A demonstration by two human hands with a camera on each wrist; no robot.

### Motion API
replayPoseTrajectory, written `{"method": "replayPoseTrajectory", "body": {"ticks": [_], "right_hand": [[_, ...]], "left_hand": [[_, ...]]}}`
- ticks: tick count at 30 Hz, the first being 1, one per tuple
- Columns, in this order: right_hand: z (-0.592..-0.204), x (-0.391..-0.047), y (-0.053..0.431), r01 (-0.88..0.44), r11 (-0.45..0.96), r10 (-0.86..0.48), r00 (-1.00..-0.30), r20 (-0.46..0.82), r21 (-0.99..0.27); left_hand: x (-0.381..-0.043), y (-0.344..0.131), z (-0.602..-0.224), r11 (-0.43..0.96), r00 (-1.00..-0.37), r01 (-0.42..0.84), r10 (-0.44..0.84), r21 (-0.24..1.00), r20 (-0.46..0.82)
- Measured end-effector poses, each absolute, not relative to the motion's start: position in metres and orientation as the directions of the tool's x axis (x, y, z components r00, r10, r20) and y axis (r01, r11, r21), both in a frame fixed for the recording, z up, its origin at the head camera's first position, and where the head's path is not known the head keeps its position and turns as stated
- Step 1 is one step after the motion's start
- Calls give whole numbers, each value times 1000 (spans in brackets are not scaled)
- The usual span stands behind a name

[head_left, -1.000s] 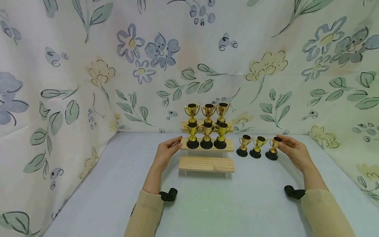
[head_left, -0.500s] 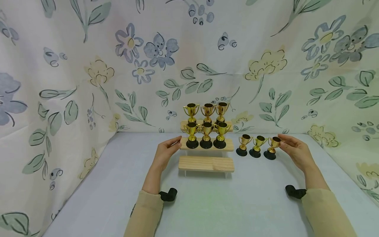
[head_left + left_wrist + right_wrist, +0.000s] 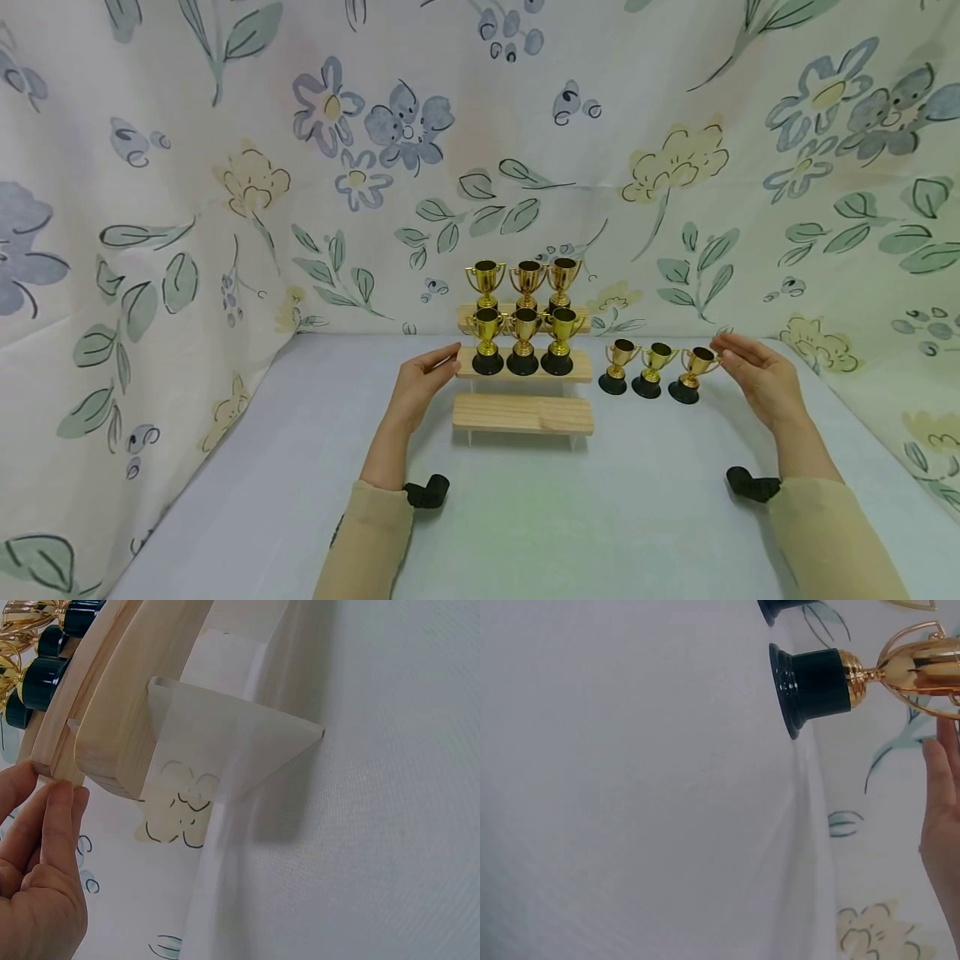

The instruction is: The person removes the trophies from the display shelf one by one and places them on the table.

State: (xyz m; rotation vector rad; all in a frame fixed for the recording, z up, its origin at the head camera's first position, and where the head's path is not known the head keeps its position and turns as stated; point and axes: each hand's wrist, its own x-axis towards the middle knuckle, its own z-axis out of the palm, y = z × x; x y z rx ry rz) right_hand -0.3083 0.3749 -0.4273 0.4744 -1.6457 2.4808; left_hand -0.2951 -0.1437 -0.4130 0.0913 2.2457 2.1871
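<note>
My left hand (image 3: 422, 385) pinches the left end of the middle wooden shelf (image 3: 468, 365) of a three-tier stand, thumb on one side and fingers on the other in the left wrist view. Gold trophy cups (image 3: 523, 335) on black bases stand upright in two rows of three, on the middle shelf and the top shelf (image 3: 588, 317). Just right of the rightmost loose trophy cup (image 3: 694, 367), my right hand (image 3: 761, 383) hovers with extended fingers. In the right wrist view these fingers (image 3: 939, 776) lie beside that trophy's handle; contact cannot be made out.
Two more trophy cups (image 3: 655, 367) stand on the white tablecloth (image 3: 525, 525), between the stand and the rightmost cup. The lowest wooden shelf (image 3: 522, 414) is bare, with clear supports (image 3: 232, 731) beneath. A floral curtain (image 3: 480, 125) hangs close behind.
My right hand has let go of the rightmost trophy and drawn away to the right. That trophy shifted slightly left earlier and now stands still. The left hand keeps its place.
</note>
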Motion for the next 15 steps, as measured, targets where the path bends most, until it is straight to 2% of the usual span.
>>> {"method": "replayPoseTrajectory", "body": {"ticks": [3, 10, 15], "right_hand": [[-423, -308, 373, -300, -484, -31, -933, 358, -822], [-408, -307, 361, -374, -566, 52, -906, 421, -734], [-395, -307, 343, -401, -533, 30, -889, 457, -745]], "left_hand": [[-295, -143, -413, 17, -998, 35, 45, 999, 34], [-296, -143, -414, 10, -999, 31, 43, 999, 30], [-295, -144, -414, 3, -998, 39, 52, 999, 39]]}}
